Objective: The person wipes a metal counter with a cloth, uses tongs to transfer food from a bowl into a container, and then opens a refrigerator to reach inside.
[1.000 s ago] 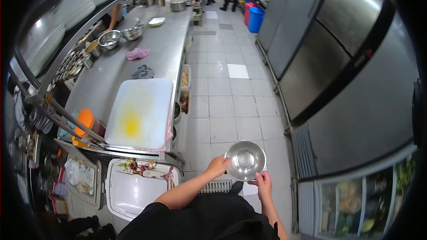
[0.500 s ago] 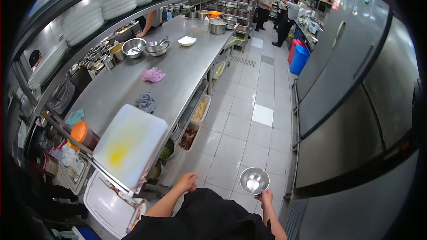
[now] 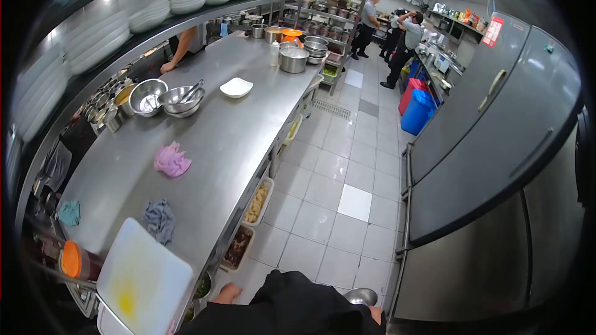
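At the bottom right, a shiny metal bowl (image 3: 361, 296) is in my right hand (image 3: 375, 314), which grips its rim on the right side. My body and the frame's lower edge cut off part of that hand and the bowl. My left hand (image 3: 229, 293) hangs low by the counter's front edge, fingers curled in with nothing seen in them. Beside it, a tub of dark red food (image 3: 238, 248) sits on the lower shelf. To the left, a white cutting board (image 3: 139, 282) with a yellow stain lies at the counter's near end.
On the steel counter (image 3: 211, 149) are a pink cloth (image 3: 172, 160), a grey cloth (image 3: 159, 220), a white dish (image 3: 236, 88), metal bowls (image 3: 181, 100) and a pot (image 3: 293, 60). A tall refrigerator (image 3: 490, 130) lines the right side of the tiled aisle (image 3: 310, 180). Several people stand farther back.
My view has moved forward along the aisle and tilted up. The metal bowl stays in my right hand, now lower in view. My left hand also appears lower and farther left.
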